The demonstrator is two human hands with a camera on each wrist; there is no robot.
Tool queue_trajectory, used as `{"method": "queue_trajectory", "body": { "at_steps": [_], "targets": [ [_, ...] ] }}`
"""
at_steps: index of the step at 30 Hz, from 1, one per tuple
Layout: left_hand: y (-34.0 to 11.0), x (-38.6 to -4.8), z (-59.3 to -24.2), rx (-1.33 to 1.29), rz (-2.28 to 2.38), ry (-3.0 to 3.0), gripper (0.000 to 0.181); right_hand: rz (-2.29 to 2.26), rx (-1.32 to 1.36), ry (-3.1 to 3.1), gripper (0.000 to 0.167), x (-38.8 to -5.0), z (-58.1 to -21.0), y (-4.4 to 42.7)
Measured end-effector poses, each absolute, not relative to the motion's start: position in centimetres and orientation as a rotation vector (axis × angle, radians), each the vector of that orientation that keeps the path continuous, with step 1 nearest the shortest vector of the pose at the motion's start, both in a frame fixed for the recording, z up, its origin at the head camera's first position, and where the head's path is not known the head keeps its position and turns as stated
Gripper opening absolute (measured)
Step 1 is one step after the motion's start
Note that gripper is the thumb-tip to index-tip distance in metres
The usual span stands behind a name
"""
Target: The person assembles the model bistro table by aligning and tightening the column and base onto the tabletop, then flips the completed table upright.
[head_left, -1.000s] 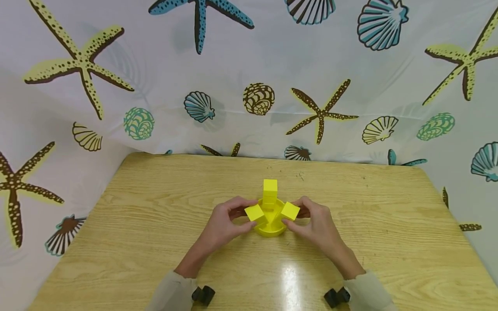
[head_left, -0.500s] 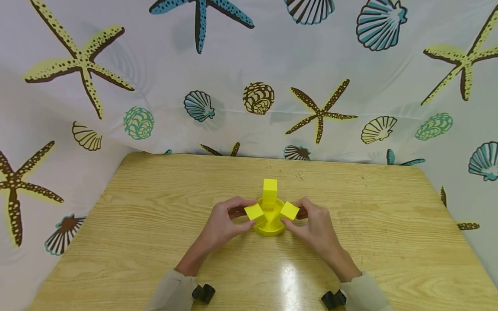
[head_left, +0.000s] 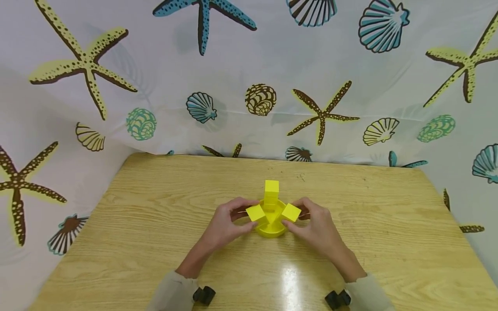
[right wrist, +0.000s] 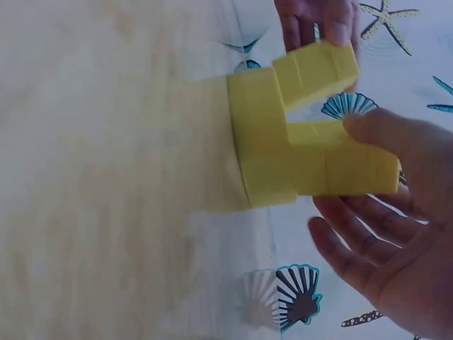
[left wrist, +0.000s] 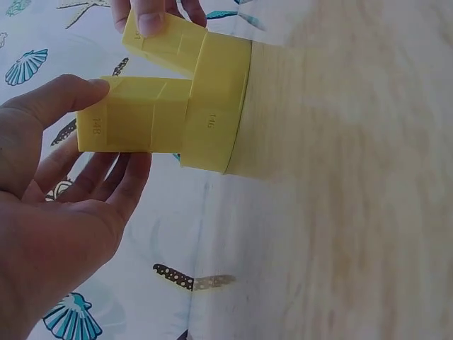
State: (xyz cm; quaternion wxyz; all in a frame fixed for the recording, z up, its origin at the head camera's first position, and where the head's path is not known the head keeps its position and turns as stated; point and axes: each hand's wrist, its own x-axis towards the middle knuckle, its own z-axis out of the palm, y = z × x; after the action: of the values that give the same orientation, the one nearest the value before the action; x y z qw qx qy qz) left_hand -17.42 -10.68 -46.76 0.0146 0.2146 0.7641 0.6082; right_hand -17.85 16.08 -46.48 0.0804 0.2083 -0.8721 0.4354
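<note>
A round yellow base (head_left: pixel 271 233) sits on the table, with three yellow block columns rising from it. My left hand (head_left: pixel 225 222) pinches the left block (head_left: pixel 255 213) between thumb and fingers. On the other side, my right hand (head_left: pixel 317 222) pinches the right block (head_left: pixel 291 212) the same way. Behind these two stands the back block (head_left: pixel 272 188), which neither hand touches. In the left wrist view, the gripped column (left wrist: pixel 134 115) and its base (left wrist: pixel 216 106) bear small markings. The right wrist view has the right column (right wrist: pixel 347 166) between thumb and fingertips.
The wooden table (head_left: pixel 155 194) stretches around the base on all sides. A white cloth (head_left: pixel 233 69) printed with starfish and shells hangs behind and beside it. Black wrist cameras (head_left: pixel 204 295) are strapped by both light sleeves (head_left: pixel 173 291).
Both hands keep their pinch on the blocks, and the blocks stay in place on the base. Only a slight shift of the whole head view shows.
</note>
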Motion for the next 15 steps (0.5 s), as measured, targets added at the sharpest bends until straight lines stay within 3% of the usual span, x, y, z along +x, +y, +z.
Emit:
{"method": "queue_trajectory", "body": {
  "at_steps": [15],
  "targets": [
    [-10.3,-18.1,-47.8,0.559,1.698,2.312,0.087,1.681,0.789,-2.702,0.081,-19.3,-47.7,17.2]
  ]
}}
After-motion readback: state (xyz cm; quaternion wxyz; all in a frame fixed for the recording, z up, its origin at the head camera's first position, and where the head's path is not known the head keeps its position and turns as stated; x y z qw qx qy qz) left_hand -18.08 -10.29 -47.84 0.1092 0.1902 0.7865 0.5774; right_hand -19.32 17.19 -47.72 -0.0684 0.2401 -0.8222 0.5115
